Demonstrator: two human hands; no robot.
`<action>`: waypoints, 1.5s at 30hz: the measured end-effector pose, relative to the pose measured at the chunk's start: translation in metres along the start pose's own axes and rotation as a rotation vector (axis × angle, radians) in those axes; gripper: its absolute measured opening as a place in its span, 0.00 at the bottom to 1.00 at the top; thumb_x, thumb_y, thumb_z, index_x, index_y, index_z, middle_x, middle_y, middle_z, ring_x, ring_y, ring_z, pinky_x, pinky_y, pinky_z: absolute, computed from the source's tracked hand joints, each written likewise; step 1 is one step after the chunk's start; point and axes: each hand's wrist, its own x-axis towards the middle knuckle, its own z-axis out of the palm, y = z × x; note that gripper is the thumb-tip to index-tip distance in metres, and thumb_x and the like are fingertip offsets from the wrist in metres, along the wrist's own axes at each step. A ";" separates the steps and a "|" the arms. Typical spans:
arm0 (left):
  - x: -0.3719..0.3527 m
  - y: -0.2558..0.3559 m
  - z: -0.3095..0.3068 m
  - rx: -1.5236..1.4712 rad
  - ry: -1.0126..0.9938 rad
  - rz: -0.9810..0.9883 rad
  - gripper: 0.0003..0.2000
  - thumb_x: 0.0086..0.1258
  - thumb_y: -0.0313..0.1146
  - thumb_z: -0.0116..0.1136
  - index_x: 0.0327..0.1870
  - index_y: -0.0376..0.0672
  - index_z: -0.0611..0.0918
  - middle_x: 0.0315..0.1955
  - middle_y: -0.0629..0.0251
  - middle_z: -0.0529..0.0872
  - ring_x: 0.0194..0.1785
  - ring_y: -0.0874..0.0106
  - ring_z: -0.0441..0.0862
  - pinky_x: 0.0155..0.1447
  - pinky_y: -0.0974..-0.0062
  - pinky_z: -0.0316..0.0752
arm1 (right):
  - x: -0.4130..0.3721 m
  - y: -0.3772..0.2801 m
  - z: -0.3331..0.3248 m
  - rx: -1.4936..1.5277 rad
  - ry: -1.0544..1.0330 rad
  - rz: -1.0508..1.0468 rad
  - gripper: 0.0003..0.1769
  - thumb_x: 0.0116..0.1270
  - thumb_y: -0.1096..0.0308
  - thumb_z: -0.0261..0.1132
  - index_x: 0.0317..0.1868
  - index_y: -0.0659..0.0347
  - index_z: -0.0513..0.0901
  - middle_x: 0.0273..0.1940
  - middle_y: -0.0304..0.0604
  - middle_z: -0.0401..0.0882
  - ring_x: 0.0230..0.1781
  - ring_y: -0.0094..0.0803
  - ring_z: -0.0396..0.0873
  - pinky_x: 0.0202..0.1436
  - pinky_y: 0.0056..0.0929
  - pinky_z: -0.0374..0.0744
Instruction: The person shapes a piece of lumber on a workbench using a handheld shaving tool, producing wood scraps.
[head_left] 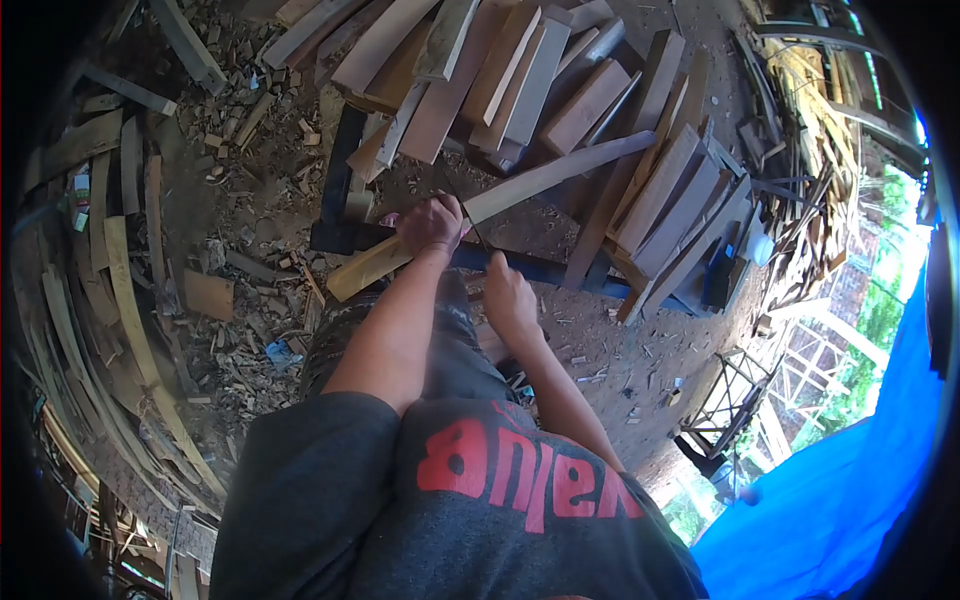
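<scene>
A long wooden board (560,172) lies slantwise across a dark metal frame (545,265) in front of me. My left hand (432,225) is closed around the board near its lower left end, pressing on it from above. My right hand (510,298) is a fist, just on the near side of the board. From it a thin dark tool (478,234), seen edge-on and like a saw blade, runs up across the board beside my left hand. Its handle is hidden inside my fingers.
Several cut timber pieces (500,75) are stacked beyond the frame, with more leaning boards (655,190) to the right. Wood offcuts and chips (250,200) litter the ground. Long curved slabs (130,320) lie at left. A blue tarp (830,490) hangs at lower right.
</scene>
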 end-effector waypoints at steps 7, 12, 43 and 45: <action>0.003 0.003 -0.004 0.026 -0.034 0.003 0.25 0.68 0.45 0.39 0.18 0.44 0.85 0.22 0.53 0.86 0.29 0.55 0.86 0.38 0.58 0.79 | 0.017 -0.001 0.001 0.021 0.035 -0.094 0.07 0.69 0.67 0.51 0.43 0.60 0.68 0.33 0.65 0.80 0.39 0.64 0.79 0.42 0.58 0.76; 0.000 0.002 -0.005 0.020 -0.043 -0.011 0.24 0.68 0.44 0.39 0.19 0.44 0.86 0.22 0.52 0.86 0.29 0.55 0.86 0.38 0.58 0.79 | -0.014 0.012 -0.001 -0.101 0.011 -0.029 0.07 0.66 0.71 0.50 0.44 0.59 0.69 0.30 0.62 0.81 0.33 0.61 0.81 0.36 0.56 0.79; -0.003 -0.001 -0.004 0.048 -0.043 -0.012 0.25 0.69 0.46 0.38 0.18 0.43 0.85 0.22 0.51 0.86 0.29 0.53 0.86 0.38 0.57 0.80 | 0.036 -0.008 0.006 -0.030 0.031 -0.079 0.06 0.70 0.67 0.49 0.41 0.61 0.68 0.33 0.63 0.81 0.38 0.64 0.80 0.41 0.58 0.76; 0.003 0.005 -0.003 0.058 0.018 -0.006 0.25 0.68 0.45 0.39 0.16 0.45 0.85 0.20 0.54 0.86 0.27 0.56 0.86 0.36 0.59 0.80 | 0.004 0.001 -0.005 0.032 0.005 -0.055 0.06 0.69 0.68 0.50 0.41 0.61 0.69 0.33 0.63 0.81 0.38 0.64 0.80 0.40 0.57 0.77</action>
